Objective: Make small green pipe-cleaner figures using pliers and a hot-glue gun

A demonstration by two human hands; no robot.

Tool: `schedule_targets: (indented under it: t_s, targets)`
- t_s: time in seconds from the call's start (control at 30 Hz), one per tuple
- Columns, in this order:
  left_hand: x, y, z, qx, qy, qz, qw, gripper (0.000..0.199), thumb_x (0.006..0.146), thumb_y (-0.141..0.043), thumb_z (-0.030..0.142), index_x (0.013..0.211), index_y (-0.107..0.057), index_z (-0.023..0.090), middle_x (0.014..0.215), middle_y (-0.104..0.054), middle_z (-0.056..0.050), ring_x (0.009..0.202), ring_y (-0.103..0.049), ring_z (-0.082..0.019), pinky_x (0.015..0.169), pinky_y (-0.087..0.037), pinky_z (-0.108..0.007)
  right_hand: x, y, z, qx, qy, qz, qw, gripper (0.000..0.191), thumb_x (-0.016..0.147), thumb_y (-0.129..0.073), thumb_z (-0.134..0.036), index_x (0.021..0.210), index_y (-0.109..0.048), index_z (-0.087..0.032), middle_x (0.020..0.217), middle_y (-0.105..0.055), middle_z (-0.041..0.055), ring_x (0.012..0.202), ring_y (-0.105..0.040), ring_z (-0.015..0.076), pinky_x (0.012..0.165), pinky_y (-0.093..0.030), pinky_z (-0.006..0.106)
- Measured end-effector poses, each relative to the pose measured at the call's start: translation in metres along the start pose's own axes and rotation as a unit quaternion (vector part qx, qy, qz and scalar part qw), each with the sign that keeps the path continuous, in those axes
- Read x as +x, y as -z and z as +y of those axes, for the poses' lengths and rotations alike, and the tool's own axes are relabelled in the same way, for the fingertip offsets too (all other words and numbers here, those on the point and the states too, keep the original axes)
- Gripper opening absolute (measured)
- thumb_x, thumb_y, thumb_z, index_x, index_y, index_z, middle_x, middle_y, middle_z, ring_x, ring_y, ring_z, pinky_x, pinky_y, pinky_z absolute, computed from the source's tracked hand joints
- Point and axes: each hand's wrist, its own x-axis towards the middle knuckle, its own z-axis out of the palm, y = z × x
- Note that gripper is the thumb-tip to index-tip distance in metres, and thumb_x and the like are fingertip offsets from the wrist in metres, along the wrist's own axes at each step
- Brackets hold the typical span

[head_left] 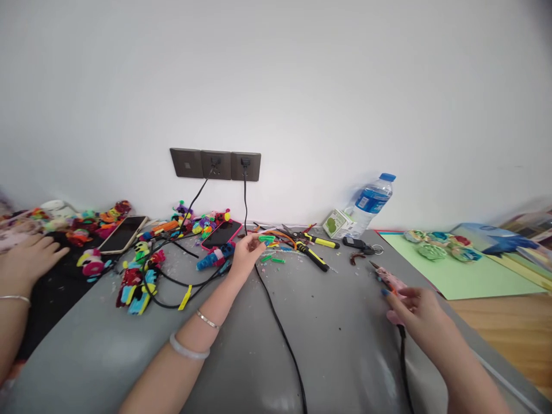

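My left hand (pixel 248 253) reaches out over the middle of the grey table. Its fingers pinch a short green pipe cleaner piece (pixel 267 238). Just below lie loose green pieces (pixel 278 260). At the right, my right hand (pixel 425 316) is wrapped round a pink glue gun (pixel 395 283), its pointed nozzle aimed up and left and a black cord trailing from its lower end. Beside my left hand are a blue fuzzy pipe cleaner figure (pixel 210 260) and yellow-black pliers (pixel 313 256).
Another person's hand (pixel 30 259) rests at the far left near fuzzy figures (pixel 140 282) and a phone (pixel 123 234). Black cables run from wall sockets (pixel 215 165) across the table (pixel 241 362). A water bottle (pixel 371 201), small box (pixel 337 223), keys (pixel 362 246) and green paper (pixel 483 279) stand or lie rightward.
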Motion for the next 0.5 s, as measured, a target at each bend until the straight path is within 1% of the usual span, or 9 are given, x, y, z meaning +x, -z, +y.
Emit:
schedule_targets:
  t_s: [0.03,0.1,0.17,0.2,0.27,0.33,0.4,0.5]
  targets:
    - [0.0,0.0,0.0,-0.002,0.002,-0.001,1.0,0.021,0.068,-0.075,0.029,0.083,-0.068,0.015,0.067,-0.056,0.002,0.064,-0.049,-0.012,0.06,-0.037,-0.022,-0.004,-0.01,-0.014,-0.002,0.04,-0.014,0.999,0.034,0.066,-0.069,-0.05,0.081,-0.053,-0.025,0.066,-0.066,0.0054,0.058,-0.061,0.0255,0.056,-0.042,0.036]
    - [-0.001,-0.001,0.0,-0.006,0.005,0.0,1.0,0.022,0.069,-0.075,0.03,0.083,-0.067,0.015,0.07,-0.059,0.001,0.066,-0.05,-0.012,0.06,-0.037,-0.023,-0.011,-0.035,-0.049,0.012,0.148,-0.107,0.983,0.026,0.074,-0.062,-0.046,0.087,-0.061,-0.023,0.072,-0.067,0.0053,0.065,-0.062,0.0239,0.061,-0.042,0.034]
    - [-0.002,-0.001,0.0,-0.011,0.007,0.001,1.0,0.022,0.069,-0.075,0.03,0.083,-0.067,0.015,0.07,-0.059,0.0,0.066,-0.051,-0.012,0.061,-0.037,-0.023,-0.014,-0.065,-0.085,0.008,0.234,-0.225,0.946,0.018,0.081,-0.058,-0.037,0.088,-0.064,-0.022,0.067,-0.062,0.0017,0.061,-0.056,0.0189,0.059,-0.039,0.03]
    - [-0.002,-0.001,0.0,-0.014,0.006,0.001,1.0,0.022,0.069,-0.075,0.03,0.083,-0.067,0.015,0.07,-0.059,0.001,0.066,-0.051,-0.012,0.061,-0.037,-0.023,-0.013,-0.08,-0.101,-0.003,0.274,-0.262,0.925,0.015,0.083,-0.056,-0.032,0.089,-0.066,-0.022,0.063,-0.057,-0.0008,0.057,-0.051,0.0164,0.056,-0.035,0.028]
    - [-0.003,-0.001,0.001,-0.019,0.003,0.0,1.0,0.023,0.07,-0.076,0.031,0.083,-0.066,0.015,0.067,-0.057,0.001,0.064,-0.049,-0.012,0.06,-0.036,-0.023,-0.007,-0.11,-0.127,-0.022,0.351,-0.315,0.881,0.014,0.083,-0.056,-0.023,0.092,-0.066,-0.021,0.063,-0.051,-0.0028,0.057,-0.047,0.0143,0.056,-0.033,0.026]
    - [-0.002,-0.001,0.002,-0.018,-0.003,-0.004,1.0,0.023,0.07,-0.076,0.032,0.083,-0.066,0.015,0.066,-0.055,0.002,0.063,-0.048,-0.011,0.06,-0.035,-0.023,0.002,-0.134,-0.141,-0.032,0.411,-0.34,0.845,0.015,0.082,-0.056,-0.015,0.091,-0.067,-0.019,0.067,-0.05,-0.0024,0.06,-0.046,0.0132,0.058,-0.033,0.025]
    - [-0.002,0.0,0.002,-0.016,-0.008,-0.007,1.0,0.024,0.071,-0.075,0.033,0.085,-0.067,0.015,0.066,-0.054,0.002,0.062,-0.046,-0.011,0.06,-0.035,-0.023,0.011,-0.154,-0.146,-0.045,0.45,-0.346,0.823,0.017,0.081,-0.055,-0.01,0.088,-0.067,-0.019,0.072,-0.051,-0.001,0.063,-0.047,0.0131,0.061,-0.034,0.025]
    - [-0.001,0.0,0.002,-0.008,-0.013,-0.009,1.0,0.024,0.072,-0.074,0.034,0.085,-0.068,0.015,0.064,-0.049,0.003,0.06,-0.042,-0.011,0.058,-0.032,-0.023,0.02,-0.172,-0.143,-0.046,0.465,-0.342,0.815,0.015,0.08,-0.055,-0.008,0.083,-0.065,-0.019,0.076,-0.054,0.0005,0.064,-0.046,0.013,0.061,-0.034,0.025]
